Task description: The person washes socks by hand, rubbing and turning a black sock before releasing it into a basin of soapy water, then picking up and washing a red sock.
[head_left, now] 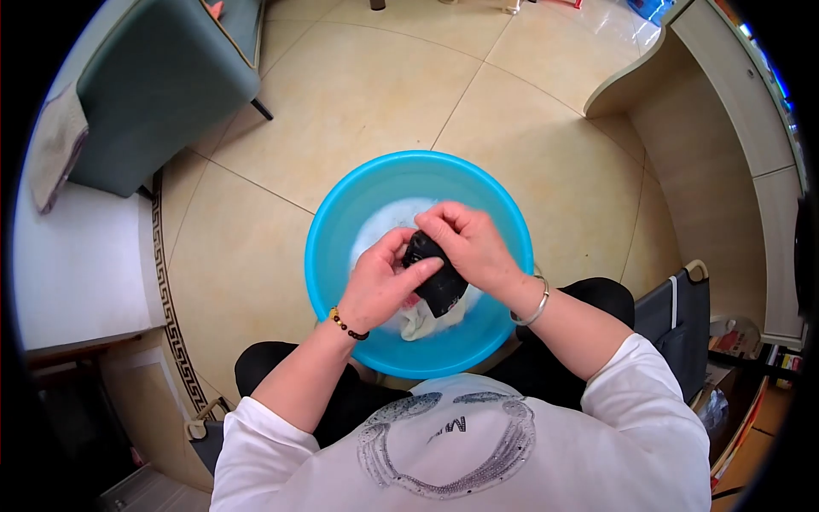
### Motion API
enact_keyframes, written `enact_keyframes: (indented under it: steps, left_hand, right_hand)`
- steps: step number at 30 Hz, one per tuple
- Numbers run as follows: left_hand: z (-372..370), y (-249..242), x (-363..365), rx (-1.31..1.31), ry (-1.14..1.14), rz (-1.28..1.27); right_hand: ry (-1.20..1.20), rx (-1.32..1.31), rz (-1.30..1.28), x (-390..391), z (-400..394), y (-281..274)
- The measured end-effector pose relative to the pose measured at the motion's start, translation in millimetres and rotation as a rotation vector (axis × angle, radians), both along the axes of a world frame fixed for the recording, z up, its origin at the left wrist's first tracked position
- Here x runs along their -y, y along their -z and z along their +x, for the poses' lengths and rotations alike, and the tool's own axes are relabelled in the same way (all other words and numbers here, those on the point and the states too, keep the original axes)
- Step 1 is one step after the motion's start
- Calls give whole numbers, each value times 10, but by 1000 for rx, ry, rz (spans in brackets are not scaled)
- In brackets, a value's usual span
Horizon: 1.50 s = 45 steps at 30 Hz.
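A small black cloth, apparently a sock (445, 292), is stretched between my two hands above the basin. My left hand (382, 280) pinches it from the left, thumb across its front. Closed fingers of my right hand (471, 246) grip its upper end. Below them is a round blue basin (418, 370) holding whitish, sudsy water (380, 224). Pale cloth (420, 326) lies in the water under the sock, with a bit of pink beside it, partly hidden by my hands.
The basin stands on a tiled floor (358, 94) between my knees. A grey-green sofa (162, 94) is at upper left, and a pale wooden cabinet (725, 111) curves along the right. Dark folding-chair fabric (653, 328) shows by my right side.
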<state>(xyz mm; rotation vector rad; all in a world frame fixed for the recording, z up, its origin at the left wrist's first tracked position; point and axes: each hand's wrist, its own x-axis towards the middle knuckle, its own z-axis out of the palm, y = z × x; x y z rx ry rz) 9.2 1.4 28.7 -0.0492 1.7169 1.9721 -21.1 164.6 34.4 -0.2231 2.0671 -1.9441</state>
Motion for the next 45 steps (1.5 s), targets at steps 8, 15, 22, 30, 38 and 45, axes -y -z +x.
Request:
enact_keyframes:
  steps: [8,15,22,30,38,45]
  left_hand:
    - [-66,107,84,-54,-268,177]
    - [-86,135,43,59,-333,450]
    - [-45,26,16,209,-165,295]
    - [-50,145,30,-56,-334,32]
    - [-44,181,-1,40,-393,279]
    - [-42,117,51,-28,-312,202]
  right_hand:
    - [-62,120,4,-33,-19,111]
    - [192,179,-177,-1,-52,74]
    - [63,83,183,-19,-60,30]
    - [-48,-190,170,96,94,-37]
    - [67,172,-5,77,-17,157]
    - [13,329,55,-20,-47,97]
